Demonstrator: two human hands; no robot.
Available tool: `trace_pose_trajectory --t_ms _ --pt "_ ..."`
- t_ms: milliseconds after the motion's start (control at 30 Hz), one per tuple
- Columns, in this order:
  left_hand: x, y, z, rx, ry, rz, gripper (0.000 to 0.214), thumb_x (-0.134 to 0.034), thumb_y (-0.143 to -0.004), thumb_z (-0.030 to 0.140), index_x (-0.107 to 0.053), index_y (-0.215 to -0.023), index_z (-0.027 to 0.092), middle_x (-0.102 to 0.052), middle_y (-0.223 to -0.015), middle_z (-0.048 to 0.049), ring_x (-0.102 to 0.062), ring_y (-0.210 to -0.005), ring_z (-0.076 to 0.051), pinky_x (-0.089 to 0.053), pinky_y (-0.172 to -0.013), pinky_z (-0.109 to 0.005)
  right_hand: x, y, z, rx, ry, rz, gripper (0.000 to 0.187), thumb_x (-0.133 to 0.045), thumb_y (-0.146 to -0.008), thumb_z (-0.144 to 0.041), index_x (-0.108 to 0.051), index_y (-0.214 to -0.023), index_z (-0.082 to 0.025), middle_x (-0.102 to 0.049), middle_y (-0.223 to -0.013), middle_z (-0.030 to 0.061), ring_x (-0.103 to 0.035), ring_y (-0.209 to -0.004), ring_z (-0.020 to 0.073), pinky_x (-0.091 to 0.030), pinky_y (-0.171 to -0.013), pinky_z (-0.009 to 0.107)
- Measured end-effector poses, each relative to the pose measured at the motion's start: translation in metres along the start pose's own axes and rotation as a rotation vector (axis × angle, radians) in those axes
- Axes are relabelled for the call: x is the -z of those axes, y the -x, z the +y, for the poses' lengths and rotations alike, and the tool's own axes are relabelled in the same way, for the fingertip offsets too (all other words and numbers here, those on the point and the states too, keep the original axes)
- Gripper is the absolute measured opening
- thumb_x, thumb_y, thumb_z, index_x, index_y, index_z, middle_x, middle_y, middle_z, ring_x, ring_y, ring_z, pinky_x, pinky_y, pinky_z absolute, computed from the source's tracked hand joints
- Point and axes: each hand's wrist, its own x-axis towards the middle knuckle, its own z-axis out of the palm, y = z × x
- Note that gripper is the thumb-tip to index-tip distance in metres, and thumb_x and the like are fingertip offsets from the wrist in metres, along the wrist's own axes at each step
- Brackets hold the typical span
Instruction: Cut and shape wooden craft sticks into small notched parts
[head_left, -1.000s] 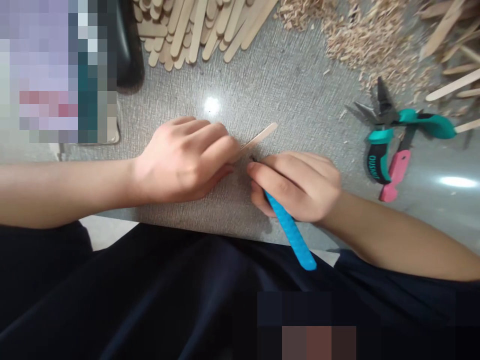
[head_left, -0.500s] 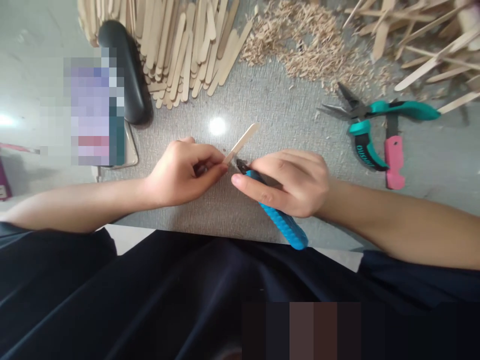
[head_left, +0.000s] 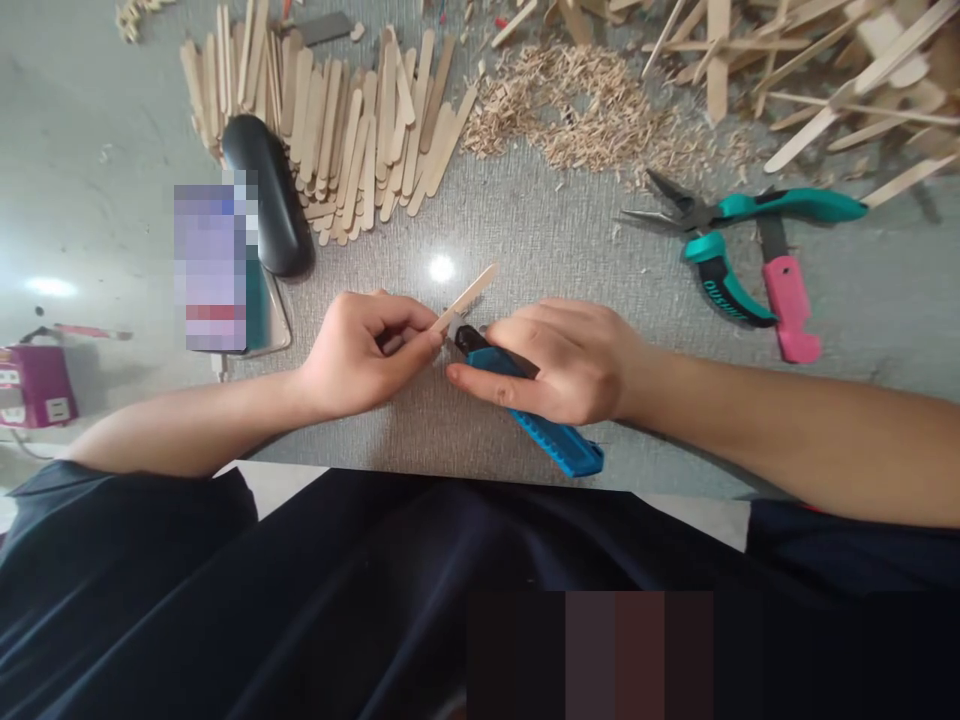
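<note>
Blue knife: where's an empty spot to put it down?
Bare mat between the right hand and the teal pliers, and between the stick pile and the left hand. Crowded: shavings and loose sticks along the top right.

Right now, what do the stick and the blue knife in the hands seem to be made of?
The stick, pinched by the left hand, looks like bare pale wood: matte, tan, flat, round-ended. The knife in the right hand seems to be blue plastic, probably moulded, ribbed along one edge, with a black nose.
</note>
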Motion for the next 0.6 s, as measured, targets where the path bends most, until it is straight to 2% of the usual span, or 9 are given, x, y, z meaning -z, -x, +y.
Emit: trace_pose_trajectory --t_ms 167,300,333,400,433,500,567,600 --pt "0.000 -0.001 0.003 0.009 0.035 -0.001 0.017 -0.078 -0.096 0.019 -0.084 -0.081 0.015 -0.053 -0.055 0.0033 -0.039 -0.050 -0.006 -0.028 -0.045 -0.021 -0.001 -0.001 -0.001 0.062 0.040 0.041 0.015 -0.080 -0.117 -0.030 -0.074 -0.104 -0.025 -0.077 -0.085 -0.0040 -0.066 -0.068 0.0131 -0.054 -0.064 0.032" --pt "0.003 -0.001 0.007 0.038 0.046 -0.022 0.018 -0.075 -0.094 0.019 -0.079 -0.077 0.015 -0.056 -0.055 0.0029 -0.042 -0.051 -0.007 -0.029 -0.046 -0.022 0.008 0.006 0.004 0.104 0.025 -0.011 0.004 -0.080 -0.115 -0.028 -0.080 -0.111 -0.029 -0.077 -0.088 -0.0035 -0.066 -0.071 0.0153 -0.055 -0.065 0.033" --pt "0.004 -0.001 0.008 0.057 0.045 -0.032 0.019 -0.075 -0.094 0.019 -0.078 -0.075 0.016 -0.058 -0.056 0.0023 -0.043 -0.051 -0.007 -0.031 -0.047 -0.022 0.012 0.010 0.007 0.110 0.011 -0.044 0.006 -0.078 -0.115 -0.028 -0.082 -0.113 -0.032 -0.077 -0.089 -0.0031 -0.068 -0.074 0.0165 -0.057 -0.067 0.034" --pt "0.007 -0.001 0.011 0.110 0.043 -0.062 0.021 -0.075 -0.094 0.020 -0.076 -0.073 0.016 -0.064 -0.058 0.0005 -0.048 -0.052 -0.008 -0.034 -0.048 -0.023 0.018 0.017 0.011 0.129 -0.049 -0.123 0.021 -0.077 -0.113 -0.021 -0.083 -0.121 -0.039 -0.077 -0.092 -0.0029 -0.074 -0.084 0.0194 -0.060 -0.072 0.035" --pt "0.009 -0.001 0.012 0.141 0.048 -0.074 0.022 -0.075 -0.094 0.022 -0.076 -0.073 0.016 -0.067 -0.059 -0.0002 -0.051 -0.052 -0.008 -0.035 -0.048 -0.023 0.019 0.020 0.012 0.092 -0.083 -0.135 0.023 -0.076 -0.113 -0.021 -0.082 -0.124 -0.040 -0.076 -0.091 -0.0024 -0.075 -0.086 0.0206 -0.061 -0.074 0.036" --pt "0.010 -0.001 0.013 0.199 0.073 -0.087 0.022 -0.075 -0.095 0.024 -0.077 -0.075 0.017 -0.071 -0.060 -0.0010 -0.055 -0.053 -0.009 -0.038 -0.048 -0.022 0.019 0.026 0.012 -0.092 -0.198 0.008 0.007 -0.081 -0.112 -0.032 -0.078 -0.119 -0.033 -0.072 -0.086 -0.0031 -0.071 -0.079 0.0192 -0.060 -0.070 0.035" --pt "0.010 -0.002 0.014 0.212 0.110 -0.082 0.020 -0.075 -0.095 0.023 -0.078 -0.075 0.017 -0.072 -0.059 -0.0008 -0.056 -0.051 -0.009 -0.037 -0.046 -0.021 0.016 0.029 0.009 -0.295 -0.319 0.019 0.023 -0.083 -0.112 -0.049 -0.073 -0.113 -0.028 -0.069 -0.086 -0.0050 -0.066 -0.072 0.0148 -0.057 -0.065 0.031" --pt "0.010 -0.002 0.013 0.207 0.122 -0.078 0.020 -0.076 -0.095 0.022 -0.078 -0.076 0.018 -0.072 -0.059 -0.0005 -0.056 -0.051 -0.009 -0.036 -0.045 -0.021 0.015 0.031 0.007 -0.374 -0.357 -0.036 0.029 -0.081 -0.113 -0.056 -0.074 -0.113 -0.028 -0.070 -0.089 -0.0047 -0.066 -0.073 0.0137 -0.057 -0.065 0.030"
